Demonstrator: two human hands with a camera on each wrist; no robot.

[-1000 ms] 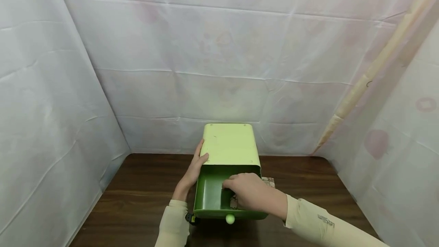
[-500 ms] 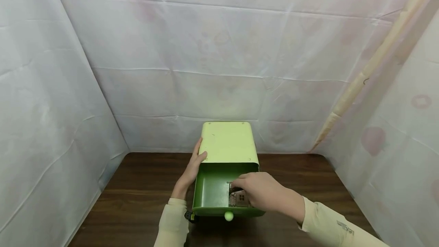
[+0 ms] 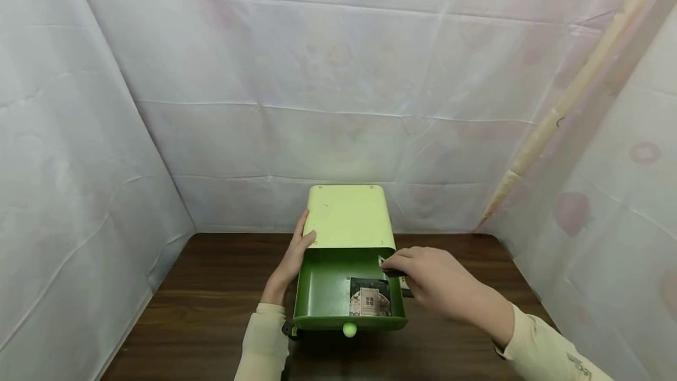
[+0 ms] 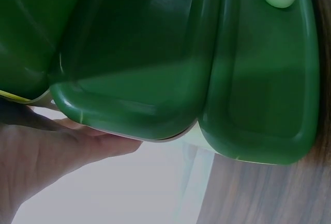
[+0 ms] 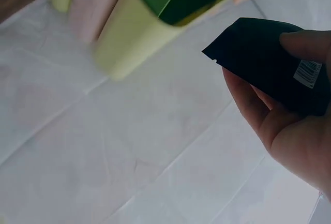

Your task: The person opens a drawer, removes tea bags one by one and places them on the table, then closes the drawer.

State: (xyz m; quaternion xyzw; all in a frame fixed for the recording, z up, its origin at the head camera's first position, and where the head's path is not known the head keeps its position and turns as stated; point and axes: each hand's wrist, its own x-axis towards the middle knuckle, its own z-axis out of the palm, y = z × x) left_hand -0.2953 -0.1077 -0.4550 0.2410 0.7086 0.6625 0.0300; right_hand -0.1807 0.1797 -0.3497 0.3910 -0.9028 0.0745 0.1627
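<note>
A yellow-green cabinet point(image 3: 350, 216) stands with its green top drawer point(image 3: 322, 296) pulled out. My left hand point(image 3: 290, 263) rests along the cabinet's left side, its thumb on the top near the front edge. With my right hand point(image 3: 436, 278) I pinch a dark flat sachet point(image 5: 264, 61) between thumb and fingers, over the drawer's right edge. A barcode shows on its face in the right wrist view. Another dark sachet point(image 3: 370, 297), with a printed picture and pale label, lies in the drawer's front right corner.
A further printed packet point(image 3: 406, 287) shows past the drawer's right side. A small black and yellow object point(image 3: 290, 330) sits under the drawer's front left corner. Lower drawers point(image 4: 134, 79) of the cabinet show in the left wrist view. A white cloth wall point(image 3: 338, 104) rises behind the brown table point(image 3: 211, 287).
My right hand has risen out of the drawer and moved right with a sachet, uncovering the one lying inside. My left hand stays on the cabinet's side.
</note>
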